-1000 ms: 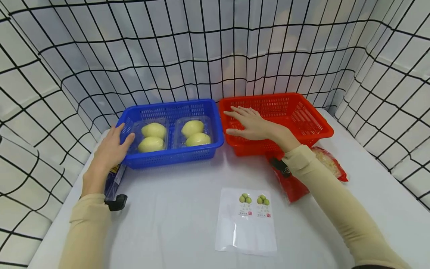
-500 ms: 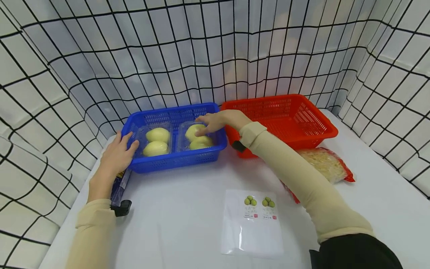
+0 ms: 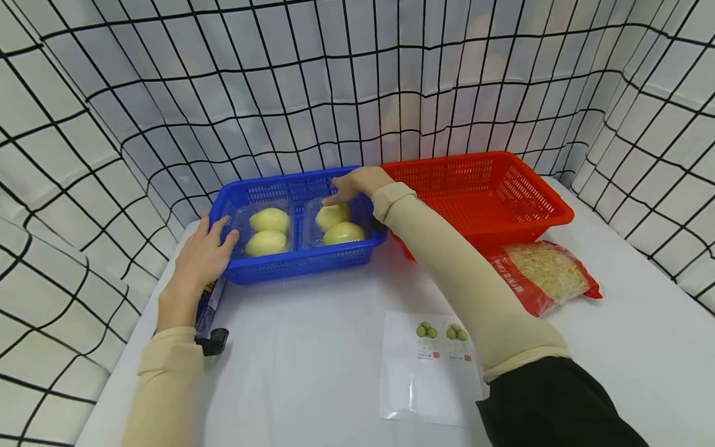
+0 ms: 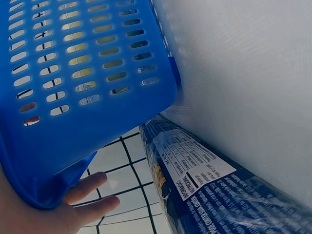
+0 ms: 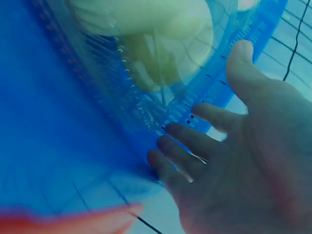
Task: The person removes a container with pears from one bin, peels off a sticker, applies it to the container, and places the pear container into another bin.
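Observation:
A blue plastic basket [image 3: 301, 263] on the table bears two clear plastic boxes, each with two pale yellow oval fruits [image 3: 267, 243]. At its left end, my left hand [image 3: 201, 257] rests on the rim, thumb over the inside. The left wrist view shows fingers [image 4: 96, 208] of that hand fairly straight beyond the basket's corner. My right hand [image 3: 363, 181] reaches over the far right corner, beside the right-hand clear box [image 3: 313, 233]. In the right wrist view, spread fingers [image 5: 187, 141] lie at the basket's wall, with the thumb apart and nothing pinched.
A red basket [image 3: 503, 233] stands against the right side of the blue one. In front lie a red bag of pale dry food [image 3: 550, 270] and a clear sheet with fruit labels [image 3: 416, 379]. A dark blue packet [image 4: 195, 180] lies by the left wrist. Black netting surrounds the table.
My right hand has moved left from above the red basket, past the right-hand fruits, to the blue basket's far right corner. My left hand has stayed at the blue basket's left rim.

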{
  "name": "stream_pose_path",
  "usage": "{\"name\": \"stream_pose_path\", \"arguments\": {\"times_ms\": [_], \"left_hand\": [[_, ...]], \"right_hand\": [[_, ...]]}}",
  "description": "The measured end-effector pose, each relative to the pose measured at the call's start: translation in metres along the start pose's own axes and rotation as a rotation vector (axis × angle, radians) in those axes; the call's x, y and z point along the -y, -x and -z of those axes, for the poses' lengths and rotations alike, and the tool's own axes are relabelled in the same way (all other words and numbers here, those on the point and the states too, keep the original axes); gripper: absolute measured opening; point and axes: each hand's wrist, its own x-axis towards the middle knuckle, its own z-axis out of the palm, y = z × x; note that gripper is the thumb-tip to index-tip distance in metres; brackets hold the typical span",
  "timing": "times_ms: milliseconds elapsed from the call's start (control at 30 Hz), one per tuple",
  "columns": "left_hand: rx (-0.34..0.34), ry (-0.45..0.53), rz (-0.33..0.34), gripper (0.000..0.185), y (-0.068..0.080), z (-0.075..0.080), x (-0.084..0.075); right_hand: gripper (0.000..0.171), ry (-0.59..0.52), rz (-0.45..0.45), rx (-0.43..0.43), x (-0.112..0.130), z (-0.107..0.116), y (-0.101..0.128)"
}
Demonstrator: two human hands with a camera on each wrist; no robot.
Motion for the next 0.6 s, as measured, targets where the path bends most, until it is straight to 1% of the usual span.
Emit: {"name": "stream_pose_path", "arguments": {"times_ms": [67,233,300,367,500,533,600], "left_hand": [[0.010,-0.001,0.002,0.074,0.000,0.002,-0.002],[0.023,-0.005,0.013,0.073,0.004,0.002,-0.001],[0.022,-0.010,0.013,0.073,0.004,0.001,-0.001],[0.020,-0.015,0.011,0.073,0.004,0.000,-0.002],[0.008,-0.024,0.007,0.072,0.003,0.000,-0.002],[0.003,-0.022,0.005,0.072,0.003,0.000,-0.003],[-0.010,-0.020,0.003,0.072,0.002,0.000,-0.003]], "right_hand": [[0.088,-0.014,0.008,0.005,-0.002,-0.001,-0.004],[0.088,-0.016,0.074,-0.006,-0.002,-0.005,-0.009],[0.086,-0.024,0.069,-0.015,-0.001,-0.007,-0.008],[0.085,-0.064,0.025,-0.019,0.000,-0.009,-0.006],[0.085,-0.122,-0.024,-0.027,0.001,-0.011,-0.005],[0.085,-0.127,-0.024,-0.034,0.001,-0.011,-0.005],[0.087,-0.106,0.019,-0.048,0.001,-0.009,-0.007]]}}
